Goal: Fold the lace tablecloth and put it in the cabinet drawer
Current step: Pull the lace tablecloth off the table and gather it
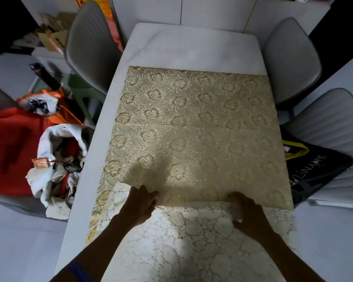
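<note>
A gold and cream lace tablecloth [192, 127] with a flower pattern lies spread over the white table [192, 45]. Its near part shows the pale underside, and a folded edge runs across between my hands. My left hand [140, 203] pinches that edge on the left. My right hand [246, 212] grips the same edge on the right. Both hands rest on the cloth near the table's front. No cabinet drawer is in view.
Grey chairs stand at the far left [88, 47], the far right [289, 58] and the right [332, 127]. A black bag [314, 169] lies on the right chair. At the left sit a white bag of clutter [57, 159], an orange bag [49, 102] and red cloth [12, 143].
</note>
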A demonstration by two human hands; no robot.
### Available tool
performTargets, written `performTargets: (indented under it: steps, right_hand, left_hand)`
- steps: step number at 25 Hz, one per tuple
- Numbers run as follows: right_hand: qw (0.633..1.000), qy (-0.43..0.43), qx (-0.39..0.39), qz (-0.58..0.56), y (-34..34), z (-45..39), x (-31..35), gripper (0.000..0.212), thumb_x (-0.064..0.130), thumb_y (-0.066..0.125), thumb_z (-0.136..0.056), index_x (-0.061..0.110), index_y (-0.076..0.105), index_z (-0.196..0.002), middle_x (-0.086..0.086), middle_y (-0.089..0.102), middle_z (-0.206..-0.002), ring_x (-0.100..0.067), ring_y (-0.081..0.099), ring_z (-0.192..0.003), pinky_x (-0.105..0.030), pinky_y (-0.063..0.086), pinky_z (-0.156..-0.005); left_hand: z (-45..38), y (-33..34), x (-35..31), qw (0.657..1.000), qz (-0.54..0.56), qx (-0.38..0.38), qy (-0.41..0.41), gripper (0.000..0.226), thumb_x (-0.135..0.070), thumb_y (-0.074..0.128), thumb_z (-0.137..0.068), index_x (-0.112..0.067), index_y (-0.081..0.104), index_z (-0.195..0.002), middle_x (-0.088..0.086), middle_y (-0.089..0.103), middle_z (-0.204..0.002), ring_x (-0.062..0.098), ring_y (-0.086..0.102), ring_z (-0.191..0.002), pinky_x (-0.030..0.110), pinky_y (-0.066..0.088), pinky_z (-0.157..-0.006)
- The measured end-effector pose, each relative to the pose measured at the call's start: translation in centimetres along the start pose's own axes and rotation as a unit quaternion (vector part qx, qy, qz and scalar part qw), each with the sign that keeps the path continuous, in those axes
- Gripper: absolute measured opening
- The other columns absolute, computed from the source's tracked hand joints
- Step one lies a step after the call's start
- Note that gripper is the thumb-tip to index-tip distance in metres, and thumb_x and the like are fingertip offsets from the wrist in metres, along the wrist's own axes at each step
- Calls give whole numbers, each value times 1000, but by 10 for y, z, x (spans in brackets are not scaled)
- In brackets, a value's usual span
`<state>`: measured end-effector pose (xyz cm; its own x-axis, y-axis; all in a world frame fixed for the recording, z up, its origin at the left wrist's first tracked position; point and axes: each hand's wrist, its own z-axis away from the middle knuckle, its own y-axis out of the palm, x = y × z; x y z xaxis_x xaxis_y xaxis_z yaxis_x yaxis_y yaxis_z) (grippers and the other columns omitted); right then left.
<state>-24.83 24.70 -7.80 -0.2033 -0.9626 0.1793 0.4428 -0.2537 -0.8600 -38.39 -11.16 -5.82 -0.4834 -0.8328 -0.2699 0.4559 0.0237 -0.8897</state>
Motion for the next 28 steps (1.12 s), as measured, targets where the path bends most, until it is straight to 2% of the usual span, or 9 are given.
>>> performTargets:
  steps: [4, 7, 9, 12, 15, 18, 21, 24, 28]
  right_hand:
    - [975, 44, 151, 156, -24, -5, -4, 59, 46, 52, -83, 35, 38, -140, 7, 55, -134, -20, 51, -120, -40, 32, -96]
    - [948, 108, 269, 135, -67, -20, -18, 65, 46, 62, -82, 26, 39, -140, 0, 45, -142, -23, 42, -130, -44, 28, -106]
    - [973, 126, 155, 119, -101, -37, -13, 56, 41, 59, -87, 23, 43, -138, -3, 46, -142, -26, 44, -130, -44, 33, -106]
    - [966, 135, -205, 79, -138, -59, 13, 63, 30, 63, -84, 22, 39, -142, -11, 41, -148, -36, 37, -134, -53, 28, -109]
    - [958, 74, -277, 17, -133, -56, 50, 80, 28, 68, -81, 20, 28, -149, -13, 27, -157, -38, 27, -142, -58, 24, -110]
    - [985, 23, -172, 21, -62, -23, 86, 70, 35, 59, -86, 24, 30, -148, -6, 28, -158, -29, 30, -142, -52, 29, -113]
    - [998, 65, -3, 7, 25, 23, 96, 75, 47, 53, -88, 32, 15, -151, 1, 10, -163, -27, 15, -148, -52, 25, -116]
    - [992, 118, 45, -17, 64, 50, 101, 89, 54, 52, -87, 41, -8, -151, 5, -14, -163, -33, -3, -150, -59, 21, -115]
    - [993, 95, 55, -31, 66, 54, 114, 90, 62, 48, -85, 41, -11, -151, 4, -22, -162, -37, -9, -149, -54, 23, -116]
  left_hand:
    - [20, -17, 9, 998, 60, -1, 37, 18, -31, 67, -86, -26, 57, -100, -13, 52, -80, 13, 60, -83, 33, 41, -86]
    - [14, -47, 19, 997, 55, 52, 25, 17, -33, 63, -89, -30, 61, -106, -14, 56, -81, 14, 62, -93, 36, 42, -90]
    - [-3, -71, 20, 999, 36, -35, 5, 15, -25, 61, -89, -28, 65, -103, -7, 66, -86, 22, 63, -97, 37, 41, -85]
    - [-28, -99, 18, 967, 64, -221, -110, 52, -13, 65, -84, -24, 53, -133, 9, 58, -133, 34, 50, -122, 46, 39, -93]
    - [-15, -89, 18, 966, 61, -181, -175, 75, -24, 66, -85, -22, 30, -150, 9, 24, -160, 35, 27, -142, 54, 30, -109]
    - [36, -30, 22, 979, 45, -41, -192, 75, -38, 61, -89, -23, 23, -152, 8, 17, -162, 31, 29, -142, 49, 40, -108]
    - [94, 30, 33, 978, 49, 71, -191, 95, -42, 61, -89, -20, -2, -156, 8, -8, -165, 31, 11, -150, 40, 51, -100]
    - [117, 54, 44, 981, 47, 69, -174, 100, -38, 59, -91, -1, -19, -143, 14, -28, -157, 35, -6, -151, 29, 60, -82]
    - [123, 52, 51, 982, 61, 52, -173, 92, -57, 38, -92, -2, -11, -147, 17, -20, -159, 39, 3, -150, 41, 59, -89]
